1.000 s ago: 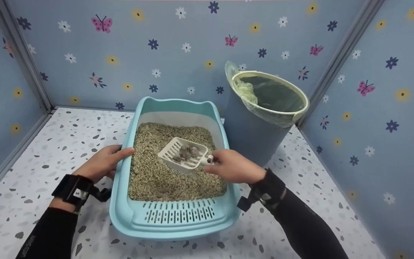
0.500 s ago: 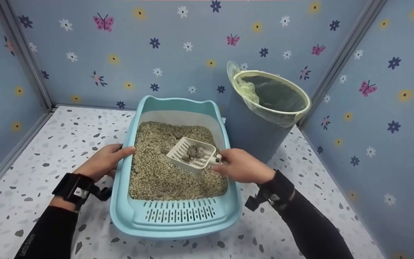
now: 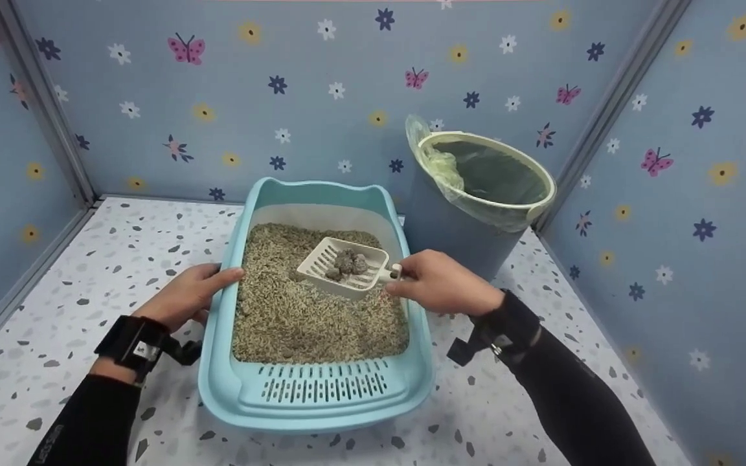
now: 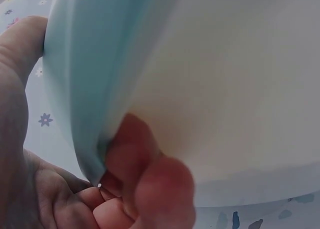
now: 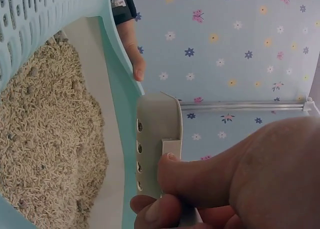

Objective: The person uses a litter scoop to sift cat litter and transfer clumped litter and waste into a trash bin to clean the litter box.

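Note:
A light blue litter box [image 3: 315,414], partly filled with pellet litter [image 3: 302,323], stands on the speckled surface. My left hand [image 3: 185,291] grips its left rim, thumb on top; in the left wrist view its fingers [image 4: 165,189] curl beneath the rim [image 4: 90,89]. My right hand [image 3: 441,285] holds a white slotted litter scoop [image 3: 373,259] by its handle, above the litter near the box's right side. Several greyish clumps [image 3: 347,264] lie in the scoop. The right wrist view shows thumb and fingers around the handle, with the scoop [image 5: 157,119] seen from its handle end.
A tall grey-blue bin [image 3: 457,226] stands behind and right of the box, close to its side. Its cream rim [image 3: 544,200] holds a translucent green liner [image 3: 441,168]. Flower-patterned walls [image 3: 321,110] enclose the back and both sides.
My right hand has moved the scoop right and slightly away from me over the litter, with the clumps still in it. My left hand has kept its hold on the rim.

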Tool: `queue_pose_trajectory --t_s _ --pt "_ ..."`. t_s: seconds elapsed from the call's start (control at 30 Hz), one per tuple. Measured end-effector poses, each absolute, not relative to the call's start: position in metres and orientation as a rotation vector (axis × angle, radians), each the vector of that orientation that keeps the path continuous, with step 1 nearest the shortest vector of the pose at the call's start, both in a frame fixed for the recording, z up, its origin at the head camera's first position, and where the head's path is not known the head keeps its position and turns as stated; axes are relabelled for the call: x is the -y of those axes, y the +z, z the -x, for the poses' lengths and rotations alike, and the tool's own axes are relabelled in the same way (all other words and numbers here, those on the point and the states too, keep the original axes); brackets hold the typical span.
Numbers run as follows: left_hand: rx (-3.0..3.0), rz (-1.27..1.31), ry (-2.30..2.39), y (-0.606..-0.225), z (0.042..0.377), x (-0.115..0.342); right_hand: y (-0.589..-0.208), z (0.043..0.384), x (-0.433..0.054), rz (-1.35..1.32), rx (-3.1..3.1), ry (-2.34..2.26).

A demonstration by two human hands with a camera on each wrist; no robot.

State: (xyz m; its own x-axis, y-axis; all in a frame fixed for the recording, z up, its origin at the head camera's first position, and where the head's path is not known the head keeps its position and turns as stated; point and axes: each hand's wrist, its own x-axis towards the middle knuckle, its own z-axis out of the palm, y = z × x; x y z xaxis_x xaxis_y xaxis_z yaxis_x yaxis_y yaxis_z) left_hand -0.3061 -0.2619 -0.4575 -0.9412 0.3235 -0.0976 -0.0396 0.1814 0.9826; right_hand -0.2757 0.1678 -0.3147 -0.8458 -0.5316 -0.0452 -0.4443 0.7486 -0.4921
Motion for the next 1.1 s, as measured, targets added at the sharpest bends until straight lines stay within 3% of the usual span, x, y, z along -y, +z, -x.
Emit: queue_pose_trajectory --t_s 0.63,1.1 --pt "-2.191 -0.261 1.815 -0.459 0.305 0.264 -0.197 0.312 -0.218 0.452 -2.848 -0.793" --pt "-2.203 -0.283 1.808 -0.459 0.307 0.263 -0.178 0.339 -0.258 0.237 -2.887 -0.859"
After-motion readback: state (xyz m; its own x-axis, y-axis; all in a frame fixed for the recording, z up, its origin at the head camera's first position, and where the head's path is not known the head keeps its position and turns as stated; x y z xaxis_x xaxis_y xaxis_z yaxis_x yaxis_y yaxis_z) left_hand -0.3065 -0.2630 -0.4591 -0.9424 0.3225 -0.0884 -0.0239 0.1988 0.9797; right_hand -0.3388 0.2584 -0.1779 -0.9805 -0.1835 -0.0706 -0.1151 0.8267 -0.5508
